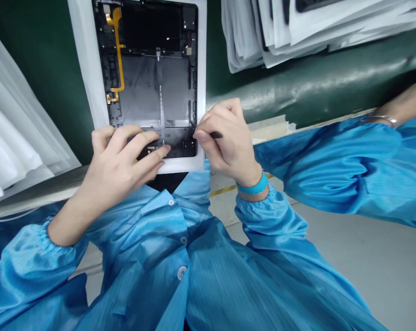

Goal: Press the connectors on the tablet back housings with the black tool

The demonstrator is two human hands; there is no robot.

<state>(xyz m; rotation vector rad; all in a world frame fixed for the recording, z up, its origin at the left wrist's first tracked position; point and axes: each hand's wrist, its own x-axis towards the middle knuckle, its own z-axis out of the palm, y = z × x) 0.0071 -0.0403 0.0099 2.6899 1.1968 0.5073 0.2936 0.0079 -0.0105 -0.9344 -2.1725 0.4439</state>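
Note:
An opened tablet housing (142, 101) lies on a white foam sheet (201, 82) at the table's near edge. Inside it run an orange flex cable (120, 59) on the left and a grey ribbon cable (161, 96) down the middle. My left hand (120, 161) rests with fingers spread over the housing's lower left, a fingertip touching near the ribbon cable's lower end. At the lower right rim my right hand (228, 140) is pinched around a thin dark tool (216, 134). Only the tool's dark end shows; its tip and exact kind are hidden by the fingers.
White foam sheets (14, 119) are stacked at left. More sheets (249, 37) with dark panels among them lie at upper right on the green table (297, 96). A co-worker's blue sleeve (339, 165) and forearm reach in from the right.

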